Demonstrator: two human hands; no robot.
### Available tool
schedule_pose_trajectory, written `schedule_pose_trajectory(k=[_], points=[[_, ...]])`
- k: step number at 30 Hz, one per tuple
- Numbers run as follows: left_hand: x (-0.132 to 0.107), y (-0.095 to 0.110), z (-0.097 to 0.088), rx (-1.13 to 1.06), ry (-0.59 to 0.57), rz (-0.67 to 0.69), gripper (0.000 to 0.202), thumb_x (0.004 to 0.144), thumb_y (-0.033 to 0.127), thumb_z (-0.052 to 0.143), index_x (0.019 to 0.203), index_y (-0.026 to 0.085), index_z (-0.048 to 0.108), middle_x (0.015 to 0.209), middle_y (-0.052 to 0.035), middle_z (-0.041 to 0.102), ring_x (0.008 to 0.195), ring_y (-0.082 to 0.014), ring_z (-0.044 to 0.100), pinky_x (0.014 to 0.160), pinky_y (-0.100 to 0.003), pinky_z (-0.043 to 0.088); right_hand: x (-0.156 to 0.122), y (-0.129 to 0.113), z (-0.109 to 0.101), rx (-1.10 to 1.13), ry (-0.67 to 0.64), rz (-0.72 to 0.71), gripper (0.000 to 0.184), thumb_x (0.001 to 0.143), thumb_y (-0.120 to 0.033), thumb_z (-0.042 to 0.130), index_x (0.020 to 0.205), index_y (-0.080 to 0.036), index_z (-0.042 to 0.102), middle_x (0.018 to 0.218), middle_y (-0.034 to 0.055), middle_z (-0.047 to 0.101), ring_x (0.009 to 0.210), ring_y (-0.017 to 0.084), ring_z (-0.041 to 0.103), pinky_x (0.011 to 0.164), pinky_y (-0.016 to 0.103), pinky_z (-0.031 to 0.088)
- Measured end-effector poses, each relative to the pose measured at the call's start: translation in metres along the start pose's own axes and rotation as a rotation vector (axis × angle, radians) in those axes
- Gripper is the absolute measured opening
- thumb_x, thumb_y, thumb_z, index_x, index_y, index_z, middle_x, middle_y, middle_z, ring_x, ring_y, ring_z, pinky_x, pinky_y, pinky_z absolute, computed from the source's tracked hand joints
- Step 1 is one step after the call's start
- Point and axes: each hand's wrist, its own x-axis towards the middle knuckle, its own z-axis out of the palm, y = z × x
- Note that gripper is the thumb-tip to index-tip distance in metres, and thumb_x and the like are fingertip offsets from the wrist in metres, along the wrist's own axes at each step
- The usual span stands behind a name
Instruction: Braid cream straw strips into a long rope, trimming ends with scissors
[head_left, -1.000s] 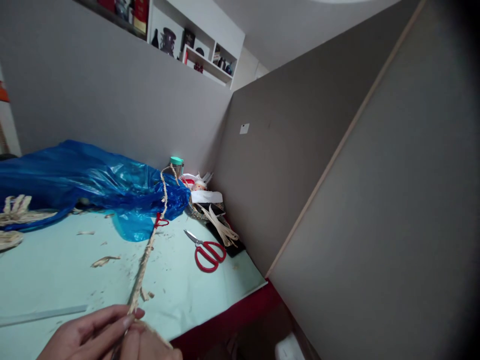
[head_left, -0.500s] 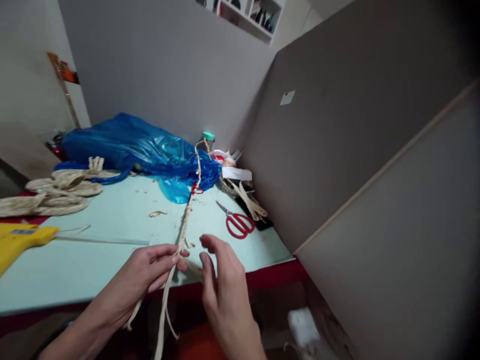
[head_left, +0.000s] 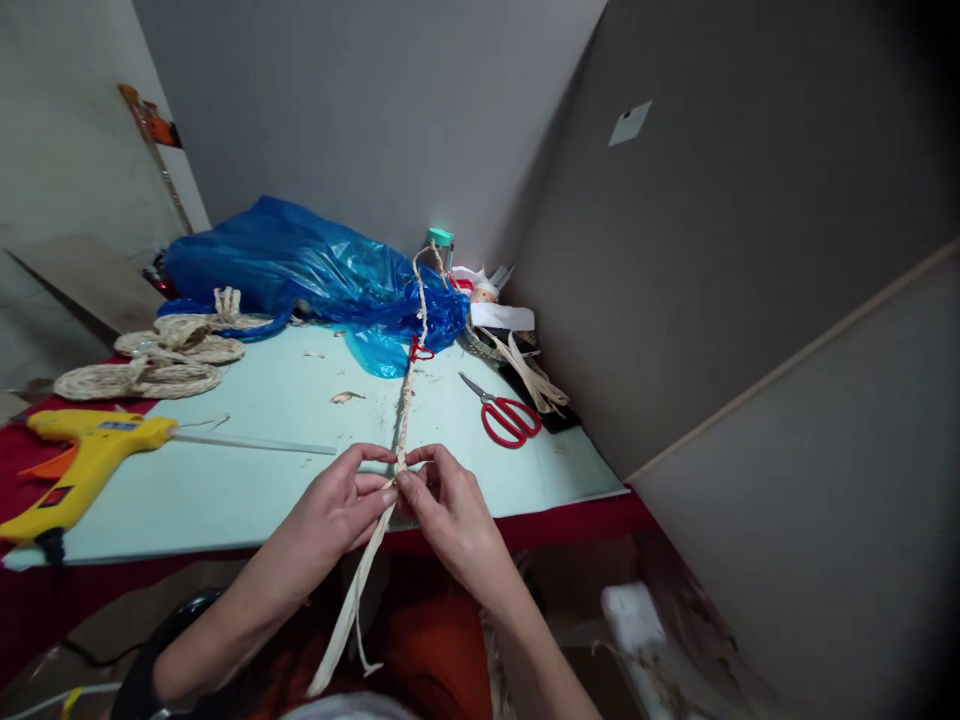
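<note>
A pale braided straw cord (head_left: 407, 392) runs taut from a red clip (head_left: 420, 351) near the blue plastic bag down to my hands. My left hand (head_left: 339, 510) and my right hand (head_left: 450, 508) meet at the cord's near end, both pinching it with fingertips above the front edge of the table. Loose flat straw strips (head_left: 352, 615) hang down from my fingers toward my lap.
On the pale green mat (head_left: 247, 480) lie red-handled scissors (head_left: 507, 416), a yellow glue gun (head_left: 79, 466) at the left, coiled straw braids (head_left: 150, 365) and a crumpled blue plastic bag (head_left: 315, 280). A grey partition (head_left: 735, 300) closes off the right side. A teal-capped bottle (head_left: 441, 246) stands in the corner.
The view has tilted down and left, bringing the glue gun in. My right hand, open beside the cord half a second ago, has closed onto it next to my left hand.
</note>
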Motion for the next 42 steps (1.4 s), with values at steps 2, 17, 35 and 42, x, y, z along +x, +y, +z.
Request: schedule_pose_trajectory(k=[2,17,35,42], points=[[-0.003,0.0,0.001,0.087,0.002,0.017,0.037,0.087,0.042,0.058,0.114,0.023,0.043,0.072,0.0052,0.062,0.05,-0.0081,0.044,0.048,-0.019,0.028,0.001,-0.002,-0.003,-0.014,-0.013,-0.001,0.017,0.092,-0.03,0.052,0.089,-0.016,0.062,0.064,-0.003,0.056,0.059,0.011,0.048,0.058,0.022,0.035],[-0.032,0.014,0.004,0.912,0.173,0.216,0.023,0.091,0.035,0.045,0.082,0.022,0.063,0.07,0.0008,0.07,0.06,-0.0167,0.063,0.058,-0.026,0.044,0.002,-0.003,-0.002,0.057,-0.035,-0.027,0.023,0.089,-0.021,0.053,0.07,-0.015,0.065,0.066,0.0014,0.065,0.065,0.013,0.058,0.066,0.024,0.041],[0.005,0.019,-0.005,0.285,-0.026,0.087,0.021,0.087,0.04,0.06,0.096,0.021,0.065,0.084,-0.0011,0.066,0.079,-0.0173,0.061,0.073,-0.026,0.047,-0.003,-0.001,-0.015,0.512,-0.193,0.054,0.019,0.088,-0.033,0.059,0.091,-0.016,0.066,0.07,-0.0002,0.066,0.065,0.013,0.057,0.069,0.025,0.045],[0.019,0.0,0.0,-0.028,-0.153,-0.121,0.027,0.082,0.043,0.065,0.096,0.02,0.062,0.065,0.0059,0.046,0.05,-0.0058,0.032,0.044,-0.016,0.018,-0.013,-0.007,-0.02,0.182,-0.161,-0.078,0.016,0.093,-0.017,0.048,0.1,-0.017,0.062,0.081,0.0027,0.071,0.082,0.016,0.065,0.079,0.027,0.045]])
